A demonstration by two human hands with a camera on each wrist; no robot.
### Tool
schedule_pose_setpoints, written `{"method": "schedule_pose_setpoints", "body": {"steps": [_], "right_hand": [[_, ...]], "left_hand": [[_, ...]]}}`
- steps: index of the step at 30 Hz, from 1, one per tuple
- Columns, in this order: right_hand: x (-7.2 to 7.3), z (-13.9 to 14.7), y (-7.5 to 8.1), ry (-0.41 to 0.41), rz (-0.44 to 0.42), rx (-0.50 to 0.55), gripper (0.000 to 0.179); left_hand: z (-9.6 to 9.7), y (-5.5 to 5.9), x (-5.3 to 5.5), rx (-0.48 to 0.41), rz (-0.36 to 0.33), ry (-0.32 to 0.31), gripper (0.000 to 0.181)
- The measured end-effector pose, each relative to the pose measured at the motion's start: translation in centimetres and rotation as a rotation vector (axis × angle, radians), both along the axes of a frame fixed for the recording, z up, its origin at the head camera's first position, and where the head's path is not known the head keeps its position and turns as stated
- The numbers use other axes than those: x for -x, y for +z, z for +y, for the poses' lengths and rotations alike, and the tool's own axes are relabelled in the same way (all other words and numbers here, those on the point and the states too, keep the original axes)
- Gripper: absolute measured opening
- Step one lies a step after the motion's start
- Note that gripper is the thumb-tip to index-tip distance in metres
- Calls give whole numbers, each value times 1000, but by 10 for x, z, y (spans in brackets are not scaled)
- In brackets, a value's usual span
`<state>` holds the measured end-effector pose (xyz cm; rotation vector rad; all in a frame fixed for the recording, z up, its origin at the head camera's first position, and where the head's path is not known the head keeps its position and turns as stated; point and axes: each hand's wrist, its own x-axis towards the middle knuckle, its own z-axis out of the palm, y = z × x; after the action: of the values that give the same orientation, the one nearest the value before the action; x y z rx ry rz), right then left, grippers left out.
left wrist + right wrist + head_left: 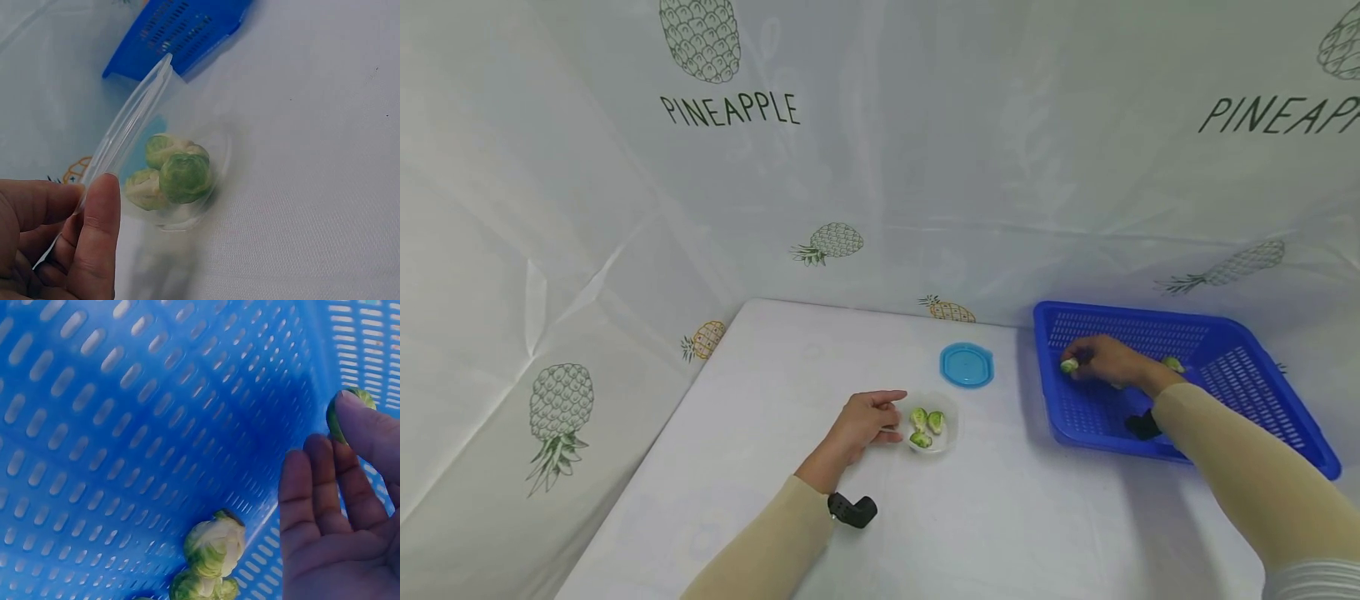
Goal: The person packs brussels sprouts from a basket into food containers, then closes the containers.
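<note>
My left hand [863, 423] pinches the rim of a clear plastic bowl [134, 119] between thumb and fingers. Three Brussels sprouts [185, 177] lie together in the bowl's bottom, which stands on the white table. Over at the right, my right hand [1107, 360] is inside the blue basket [1052, 392]. Between its thumb and fingertips it holds one Brussels sprout [337, 415], near the basket's left wall. More sprouts [215, 547] lie in the basket below that hand; in the head view the right hand and forearm hide part of them.
A round light-blue lid [967, 365] lies on the table behind the bowl, between it and the basket. Behind the table [1000, 517] hangs a pale curtain [925, 150] printed with pineapples, which runs along the left side too.
</note>
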<state>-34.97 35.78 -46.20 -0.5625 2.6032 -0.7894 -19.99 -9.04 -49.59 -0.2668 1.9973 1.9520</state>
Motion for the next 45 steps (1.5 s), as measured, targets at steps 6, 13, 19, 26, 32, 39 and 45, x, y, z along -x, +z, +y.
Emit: {"method": "schedule_pose_setpoints", "body": {"steps": [6, 13, 19, 26, 32, 39, 45], "right_hand": [[-6, 0, 2, -39, -1, 45, 30], [-15, -3, 12, -88, -15, 101, 30], [-22, -8, 28, -95, -5, 136, 30], [-28, -16, 45, -89, 18, 129, 33], [-37, -25, 57, -103, 11, 143, 35], [-47, -30, 67, -106, 24, 162, 46], [-56, -33, 72, -119, 71, 173, 44]], "left_hand": [[1, 0, -1, -4, 0, -3, 42], [1, 0, -2, 4, -8, 0, 42], [1, 0, -2, 5, -13, 3, 42], [1, 1, -3, 17, -13, 1, 42], [-1, 0, -2, -5, -4, -2, 43], [-1, 0, -1, -23, 6, 1, 43], [-1, 2, -1, -8, 8, -5, 43]]}}
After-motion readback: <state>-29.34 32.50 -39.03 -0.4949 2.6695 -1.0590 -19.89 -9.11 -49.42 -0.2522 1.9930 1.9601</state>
